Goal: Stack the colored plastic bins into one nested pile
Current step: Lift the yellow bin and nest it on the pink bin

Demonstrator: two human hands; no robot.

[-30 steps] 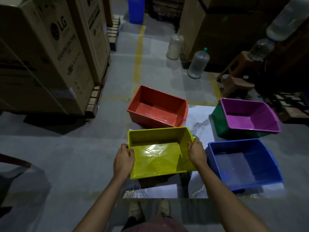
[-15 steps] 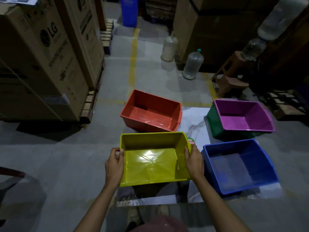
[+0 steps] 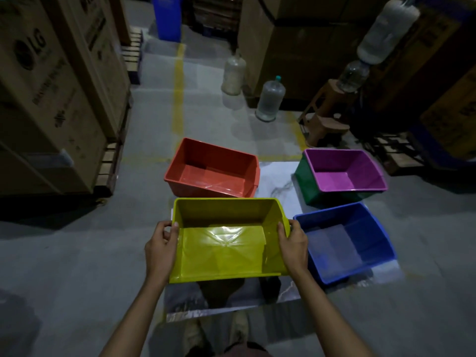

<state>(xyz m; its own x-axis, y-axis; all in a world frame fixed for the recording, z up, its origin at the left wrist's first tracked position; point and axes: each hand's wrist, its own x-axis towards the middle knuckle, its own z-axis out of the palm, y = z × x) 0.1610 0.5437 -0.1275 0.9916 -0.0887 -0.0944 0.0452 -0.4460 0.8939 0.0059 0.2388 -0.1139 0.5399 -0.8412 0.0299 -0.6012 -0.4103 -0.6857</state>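
Observation:
I hold a yellow bin (image 3: 226, 251) off the floor in front of me. My left hand (image 3: 161, 247) grips its left rim and my right hand (image 3: 293, 243) grips its right rim. Just beyond it a red bin (image 3: 211, 173) sits on the floor. To the right a purple bin (image 3: 345, 171) is nested inside a green bin (image 3: 307, 184). A blue bin (image 3: 345, 240) rests on the floor right beside my right hand.
A white marbled sheet (image 3: 278, 186) lies under the bins. Tall cardboard boxes on pallets (image 3: 51, 99) stand at the left. Large water jugs (image 3: 270, 101) and a brown stool (image 3: 324, 124) stand behind. My feet (image 3: 213, 331) are below the yellow bin.
The yellow bin, held in both hands, has come slightly higher and closer to me; the view has tilted, so the other bins sit lower in the picture.

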